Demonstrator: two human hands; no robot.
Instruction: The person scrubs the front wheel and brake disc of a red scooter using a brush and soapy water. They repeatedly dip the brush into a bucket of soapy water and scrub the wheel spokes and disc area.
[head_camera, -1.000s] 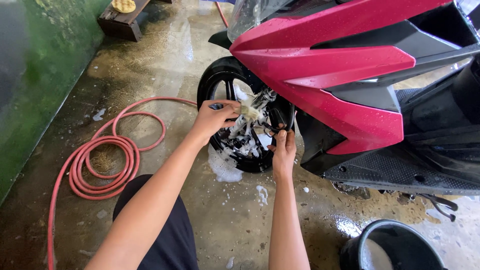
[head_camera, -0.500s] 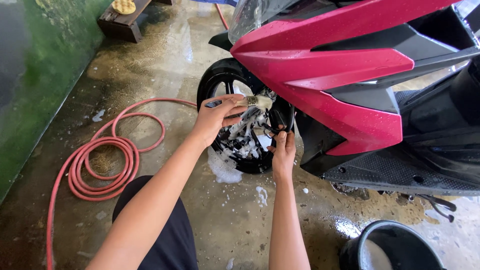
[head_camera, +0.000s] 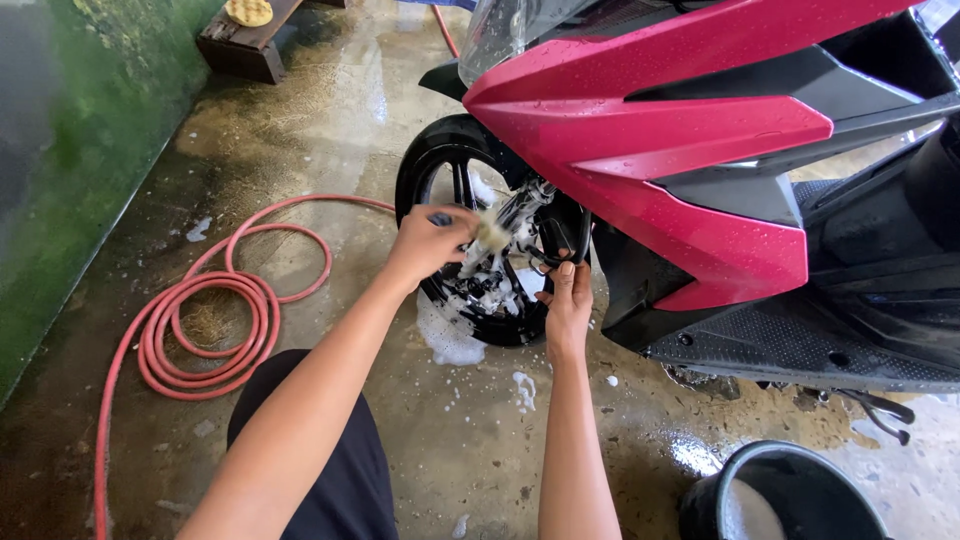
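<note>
A wet concrete floor (head_camera: 330, 110) fills the view, with a mossy green wall (head_camera: 70, 150) running down the edge at nine o'clock and a dark wooden bench (head_camera: 250, 45) carrying a yellow sponge (head_camera: 248, 11) at eleven o'clock. No packages, labels or signs show on it. A red hose (head_camera: 205, 330) lies coiled at eight o'clock. Near the centre stands the black front wheel (head_camera: 490, 250) of a red and black scooter (head_camera: 680, 150), its spokes covered in white suds, with foam pooled on the floor just under the tyre. The left hand (head_camera: 425, 245) is closed around the dark handle of a small brush (head_camera: 487, 236), whose bristles touch the soapy spokes. The right hand (head_camera: 568, 305), just beside it toward three o'clock, has fingers curled onto the tyre's rim. A black bucket (head_camera: 790, 495) sits at five o'clock.
</note>
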